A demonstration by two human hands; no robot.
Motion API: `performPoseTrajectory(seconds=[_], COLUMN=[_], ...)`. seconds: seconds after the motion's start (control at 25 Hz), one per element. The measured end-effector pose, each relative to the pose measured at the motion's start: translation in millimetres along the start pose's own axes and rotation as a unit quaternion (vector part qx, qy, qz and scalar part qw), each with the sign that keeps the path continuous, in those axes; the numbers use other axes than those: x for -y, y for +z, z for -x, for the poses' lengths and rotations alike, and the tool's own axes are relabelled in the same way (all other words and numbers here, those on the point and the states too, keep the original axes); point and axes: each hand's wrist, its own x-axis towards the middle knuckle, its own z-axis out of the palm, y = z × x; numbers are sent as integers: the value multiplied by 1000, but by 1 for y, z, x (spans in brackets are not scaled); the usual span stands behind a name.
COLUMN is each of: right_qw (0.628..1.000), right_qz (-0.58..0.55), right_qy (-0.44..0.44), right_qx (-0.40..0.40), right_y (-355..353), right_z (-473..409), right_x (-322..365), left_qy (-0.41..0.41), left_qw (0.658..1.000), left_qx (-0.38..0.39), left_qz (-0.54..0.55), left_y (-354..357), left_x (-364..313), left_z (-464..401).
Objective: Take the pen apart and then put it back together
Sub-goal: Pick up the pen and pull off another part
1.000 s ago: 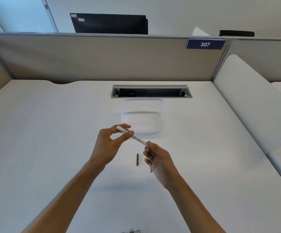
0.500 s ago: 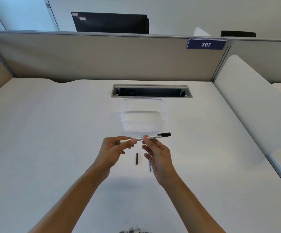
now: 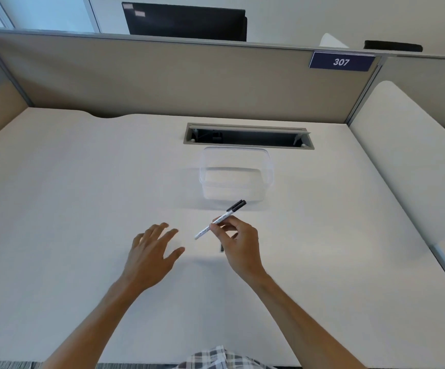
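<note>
Left hand released pen, now spread empty; right hand pinches barrel.

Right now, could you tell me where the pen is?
The pen is pinched in the right hand, just in front of the clear container.

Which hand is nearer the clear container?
Right. The right hand holds the pen just in front of the clear container; the left hand hovers open, further back and leftward.

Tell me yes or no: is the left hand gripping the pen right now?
No: the left hand is open with fingers spread above the desk, while only the right hand pinches the pen.
</note>
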Motion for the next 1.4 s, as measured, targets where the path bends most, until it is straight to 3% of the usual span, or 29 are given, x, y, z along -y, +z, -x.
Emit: performPoseTrajectory(seconds=[0.16,0.4,0.6,0.8,1.12,1.4], right_qw=[992,958,939,936,910,910], right_qz=[120,248,286,298,264,334], right_qy=[-21,-134,-189,-182,-304,-246], right_qx=[22,51,16,31,-92,-2], right_y=[11,22,30,39,29,40], right_z=[-2,-6,-6,-4,-10,-2], right_x=[-8,-5,-7,-20,14,-36], left_qy=[-20,-25,-20,-20,-19,-18], left_qw=[998,999,999,999,999,999], left_qx=[35,-20,-34,-37,-41,-44], left_qz=[-44,-15,-8,-8,-12,-19], left_y=[32,49,52,55,56,57], left_x=[31,34,36,36,37,38], left_z=[10,17,17,17,17,17])
